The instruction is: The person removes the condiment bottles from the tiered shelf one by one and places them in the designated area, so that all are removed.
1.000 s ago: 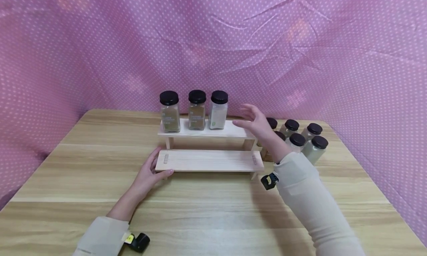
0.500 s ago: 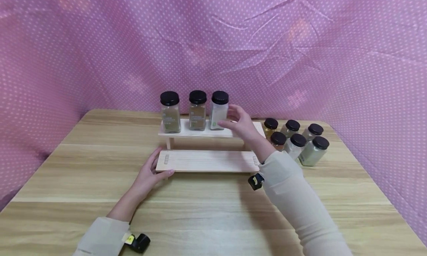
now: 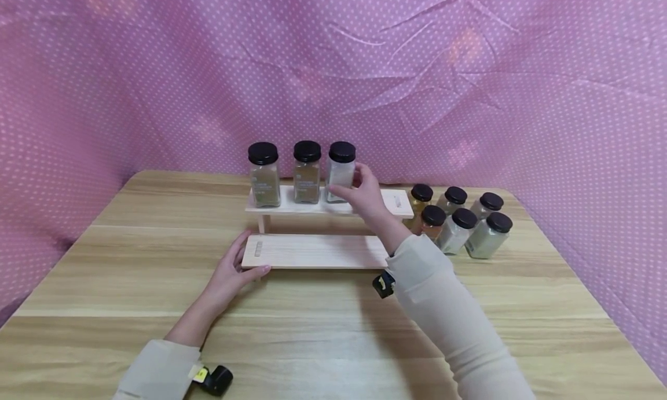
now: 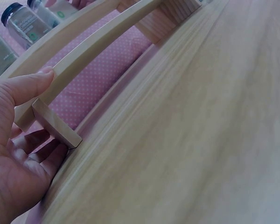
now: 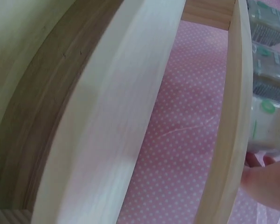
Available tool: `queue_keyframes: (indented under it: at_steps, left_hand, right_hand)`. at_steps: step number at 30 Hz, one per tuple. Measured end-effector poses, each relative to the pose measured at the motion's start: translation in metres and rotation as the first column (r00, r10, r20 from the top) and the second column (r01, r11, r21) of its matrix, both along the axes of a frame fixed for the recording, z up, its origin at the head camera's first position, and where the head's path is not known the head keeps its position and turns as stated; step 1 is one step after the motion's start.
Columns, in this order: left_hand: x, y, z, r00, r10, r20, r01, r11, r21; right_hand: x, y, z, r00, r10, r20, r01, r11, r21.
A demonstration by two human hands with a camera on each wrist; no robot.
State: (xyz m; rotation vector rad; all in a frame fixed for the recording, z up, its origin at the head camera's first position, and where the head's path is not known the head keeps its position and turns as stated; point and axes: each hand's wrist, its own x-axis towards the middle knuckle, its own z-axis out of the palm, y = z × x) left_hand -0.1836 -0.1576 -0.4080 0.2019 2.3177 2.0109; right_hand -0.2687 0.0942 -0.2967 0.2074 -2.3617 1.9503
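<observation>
A two-step wooden spice rack (image 3: 312,252) stands on the table. My left hand (image 3: 226,278) grips the left end of its lower step; in the left wrist view the thumb lies along the front edge and the fingers sit by the leg. On the upper step stand a spice jar (image 3: 264,183) with brownish powder, a browner jar (image 3: 307,180) and a jar of white powder (image 3: 340,174), all black-lidded. My right hand (image 3: 367,197) holds the white jar low on its right side, thumb in front and fingers behind. In the right wrist view this jar (image 5: 268,128) is upright on the step.
Several more black-lidded jars (image 3: 455,229) stand in two rows on the table (image 3: 323,336), right of the rack. A pink polka-dot cloth (image 3: 333,70) hangs behind the table. The right forearm (image 3: 443,307) crosses over the lower step's right end.
My right hand has moved left from above the upper step's right part to the white jar and taken hold of it. My left hand has stayed on the rack.
</observation>
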Motion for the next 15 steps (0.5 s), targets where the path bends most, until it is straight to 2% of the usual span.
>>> queue_keyframes:
  at_steps: [5, 15]
  left_hand:
    - [0.0003, 0.0001, 0.0002, 1.0, -0.002, 0.004, 0.002, 1.0, 0.001]
    - [-0.0004, -0.0002, -0.0006, 1.0, 0.006, 0.007, -0.006, 1.0, -0.005]
  right_hand:
    - [-0.0008, -0.005, -0.0027, 0.998, -0.059, -0.031, 0.06, 0.998, 0.03]
    - [0.0008, -0.0061, -0.0014, 0.994, -0.082, -0.073, 0.086, 0.995, 0.048]
